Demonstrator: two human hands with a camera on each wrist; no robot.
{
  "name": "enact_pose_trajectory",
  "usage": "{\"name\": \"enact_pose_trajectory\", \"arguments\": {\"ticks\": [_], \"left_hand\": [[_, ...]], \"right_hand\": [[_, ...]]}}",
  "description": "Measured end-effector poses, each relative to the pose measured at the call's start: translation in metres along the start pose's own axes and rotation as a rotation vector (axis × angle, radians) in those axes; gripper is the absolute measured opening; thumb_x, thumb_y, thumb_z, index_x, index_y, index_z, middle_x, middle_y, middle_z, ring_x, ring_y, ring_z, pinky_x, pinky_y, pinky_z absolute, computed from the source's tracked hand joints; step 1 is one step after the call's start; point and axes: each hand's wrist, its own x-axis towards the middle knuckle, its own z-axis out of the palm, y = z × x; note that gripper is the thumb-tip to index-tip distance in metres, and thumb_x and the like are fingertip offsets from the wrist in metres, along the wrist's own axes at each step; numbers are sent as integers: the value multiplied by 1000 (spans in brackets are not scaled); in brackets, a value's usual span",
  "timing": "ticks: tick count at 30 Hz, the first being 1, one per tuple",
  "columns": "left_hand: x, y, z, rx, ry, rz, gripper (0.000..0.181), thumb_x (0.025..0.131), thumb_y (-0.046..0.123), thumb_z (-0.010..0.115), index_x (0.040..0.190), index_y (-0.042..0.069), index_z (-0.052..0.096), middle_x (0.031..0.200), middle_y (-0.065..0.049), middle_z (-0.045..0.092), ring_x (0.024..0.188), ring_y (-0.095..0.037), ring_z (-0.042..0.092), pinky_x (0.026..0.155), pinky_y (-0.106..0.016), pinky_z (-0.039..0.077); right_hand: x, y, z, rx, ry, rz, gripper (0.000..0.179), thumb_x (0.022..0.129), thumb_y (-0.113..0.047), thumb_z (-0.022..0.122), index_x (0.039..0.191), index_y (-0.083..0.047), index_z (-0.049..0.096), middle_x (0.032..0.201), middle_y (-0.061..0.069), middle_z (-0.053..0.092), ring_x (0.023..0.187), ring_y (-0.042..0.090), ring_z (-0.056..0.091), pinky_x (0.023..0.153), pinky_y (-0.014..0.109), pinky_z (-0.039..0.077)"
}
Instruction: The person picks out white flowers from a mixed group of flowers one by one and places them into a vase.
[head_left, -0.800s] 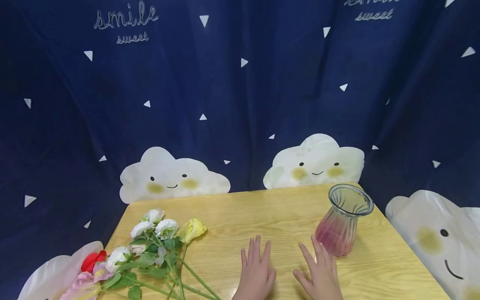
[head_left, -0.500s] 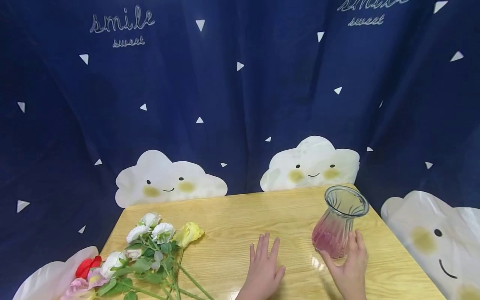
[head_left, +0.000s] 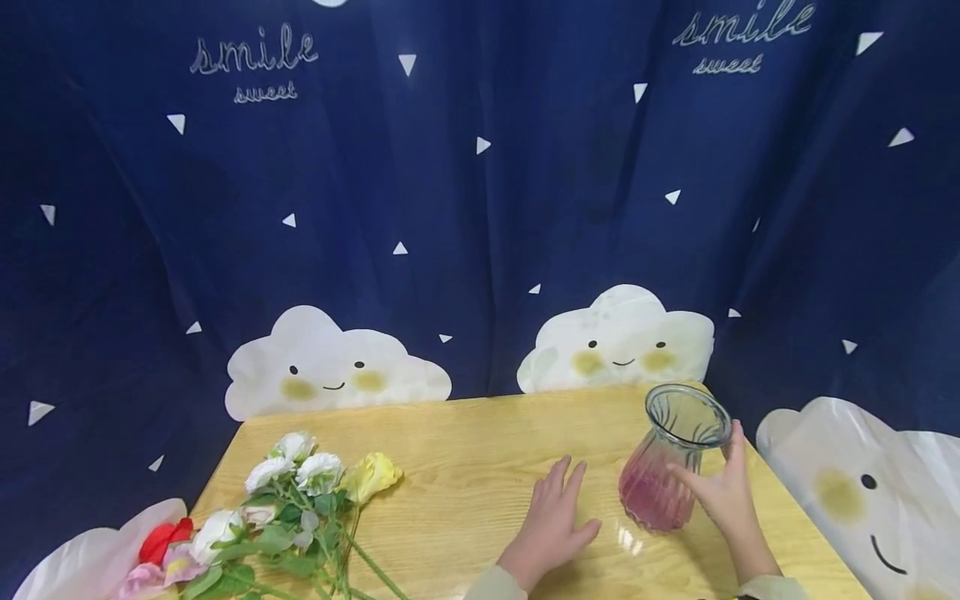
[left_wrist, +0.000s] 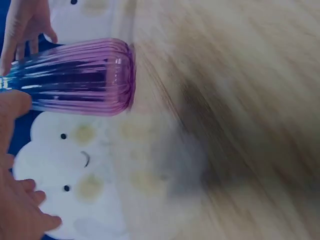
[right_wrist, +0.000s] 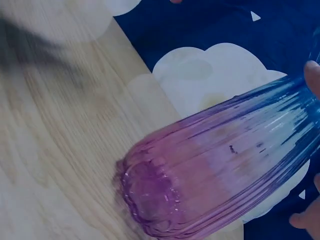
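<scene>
A ribbed glass vase [head_left: 660,487], clear at the flared rim and pink toward its base, stands upright at the right of the table. My right hand [head_left: 729,492] holds it at the neck, thumb across the front and fingers reaching round the right side, partly hidden by the glass. In the right wrist view the vase [right_wrist: 200,170] fills much of the picture, with a thumb [right_wrist: 313,77] at its neck. My left hand [head_left: 551,525] hovers left of the vase, fingers extended and holding nothing. Artificial flowers [head_left: 307,517] in white, yellow, pink and red lie at the left.
The wooden table [head_left: 465,450] ends at the back against a dark blue curtain [head_left: 420,183] printed with smiling clouds and white triangles. Flower stems [head_left: 382,571] point toward the near edge. The vase stands close to the table's right edge.
My right hand has moved up from the vase's base to its neck. The left hand has shifted right, closer to the vase. Vase and flowers stay in place; the head view has moved slightly.
</scene>
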Motion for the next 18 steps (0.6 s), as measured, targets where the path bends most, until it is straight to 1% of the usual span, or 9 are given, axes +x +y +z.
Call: {"name": "enact_pose_trajectory", "arguments": {"ticks": [2,4,7,8,10,12,14,15,18], "left_hand": [[12,2,5,-97,15,8,73,83,36,57,142,14,19,143,-12,23,128,-27,28,98,-47,29],[24,3,13,-187,42,39,74,82,32,60,141,12,21,141,-11,27,126,-25,31,99,-42,31],[39,9,28,-321,77,57,75,79,28,64,140,11,24,139,-9,30,125,-23,33,97,-36,33],[42,12,33,-359,85,55,76,78,28,66,139,11,24,139,-8,31,125,-22,33,98,-36,33],[49,18,40,-445,89,29,79,76,27,68,140,11,23,139,-8,30,125,-23,33,97,-36,34],[55,25,47,-524,93,4,82,74,27,70,140,11,23,139,-8,29,125,-25,33,96,-38,34],[62,32,51,-576,97,-6,85,72,27,72,139,10,23,138,-7,29,124,-24,34,97,-38,34],[65,35,54,-598,98,-4,86,71,27,73,139,10,23,138,-7,29,123,-23,35,97,-37,34],[76,42,56,-645,113,24,89,69,25,76,139,9,24,137,-6,29,122,-20,35,98,-34,32]], "right_hand": [[4,2,0,-7,-54,-10,107,64,6,73,143,-6,1,138,31,17,126,45,12,103,54,6],[5,3,0,-11,-83,-37,102,63,7,73,142,-5,9,135,30,23,124,45,18,100,58,10],[5,6,2,-26,-106,-71,96,64,8,72,140,-2,14,132,29,26,123,34,23,97,59,15],[4,8,2,-38,-106,-83,95,64,7,72,140,-1,15,132,29,27,123,26,26,95,58,19],[4,9,3,-62,-102,-109,92,64,6,72,139,2,18,132,28,28,119,11,29,97,43,27],[5,10,4,-74,-98,-134,90,65,6,72,137,5,19,132,28,29,113,0,30,91,26,31],[6,10,5,-82,-94,-144,89,65,6,72,137,6,20,130,28,31,105,-10,29,81,10,30],[6,10,5,-82,-94,-147,89,65,7,72,137,6,19,130,29,31,104,-12,29,78,5,29],[10,9,6,-76,-87,-149,87,65,8,71,136,7,19,129,29,32,102,-13,30,76,3,30]]}}
